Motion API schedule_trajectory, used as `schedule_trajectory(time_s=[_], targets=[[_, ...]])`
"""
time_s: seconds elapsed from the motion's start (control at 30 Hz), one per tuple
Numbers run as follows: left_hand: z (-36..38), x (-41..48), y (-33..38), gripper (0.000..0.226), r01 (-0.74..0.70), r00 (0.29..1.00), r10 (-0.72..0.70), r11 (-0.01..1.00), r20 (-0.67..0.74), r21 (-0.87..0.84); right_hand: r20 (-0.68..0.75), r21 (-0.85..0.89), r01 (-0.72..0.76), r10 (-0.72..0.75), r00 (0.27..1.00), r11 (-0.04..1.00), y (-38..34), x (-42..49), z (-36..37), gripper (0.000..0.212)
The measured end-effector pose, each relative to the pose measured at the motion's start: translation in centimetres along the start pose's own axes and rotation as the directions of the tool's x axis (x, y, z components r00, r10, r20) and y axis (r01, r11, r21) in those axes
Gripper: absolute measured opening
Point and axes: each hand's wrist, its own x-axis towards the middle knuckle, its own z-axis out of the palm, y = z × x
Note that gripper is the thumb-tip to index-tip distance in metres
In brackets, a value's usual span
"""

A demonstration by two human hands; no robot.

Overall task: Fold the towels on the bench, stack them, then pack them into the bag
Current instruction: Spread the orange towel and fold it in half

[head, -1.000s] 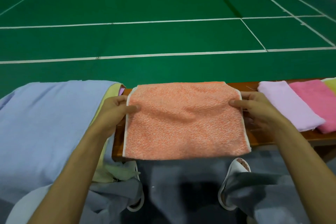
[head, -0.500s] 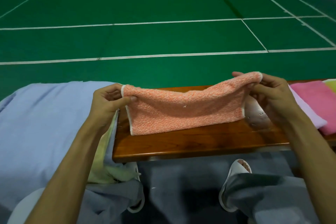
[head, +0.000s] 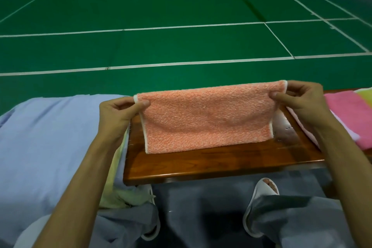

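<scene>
An orange towel (head: 205, 119) with a white hem hangs in front of me, its lower edge resting on the brown wooden bench (head: 221, 163). My left hand (head: 118, 112) pinches its upper left corner and my right hand (head: 302, 102) pinches its upper right corner, both lifted above the bench. To the right on the bench lie a folded pink towel (head: 348, 115), a lilac towel (head: 302, 125) partly behind my right arm, and a yellow-green one (head: 366, 96) at the frame edge.
A large pale blue cloth (head: 50, 143) covers the left side, with a pale yellow cloth (head: 118, 193) under its edge. My grey trousers and white slippers (head: 261, 189) show below the bench. Green court floor (head: 181, 26) with white lines lies beyond.
The orange towel lay flat on the bench a second ago; both hands have lifted its top edge upward, and it now hangs higher and straighter than half a second ago.
</scene>
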Motion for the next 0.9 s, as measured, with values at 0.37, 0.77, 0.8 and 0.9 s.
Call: schedule_trajectory(time_s=[0.37,0.77,0.8,0.9], targets=[[0.4,4.4,3.7,0.046,-0.261,0.964,0.26,0.965,-0.049,-0.029,-0.284,-0.181,0.218,-0.263,0.922,0.959,-1.5,4.1,3.8,0.025],[-4.8,-2.7,-2.2,0.032,-0.31,0.816,-0.174,0.674,0.551,0.671,0.493,-0.547,-0.006,0.328,0.806,0.837,2.8,-3.3,-1.5,0.036],[-4.9,-3.0,-2.3,0.03,-0.309,0.779,-0.245,0.652,0.577,0.693,0.477,-0.553,-0.021,0.337,0.812,0.833,2.6,-3.4,-1.6,0.036],[-4.6,-3.0,-1.4,0.043,-0.245,0.772,-0.329,0.636,0.544,0.732,0.301,-0.65,-0.012,0.271,0.914,0.76,2.6,-3.5,-1.4,0.033]])
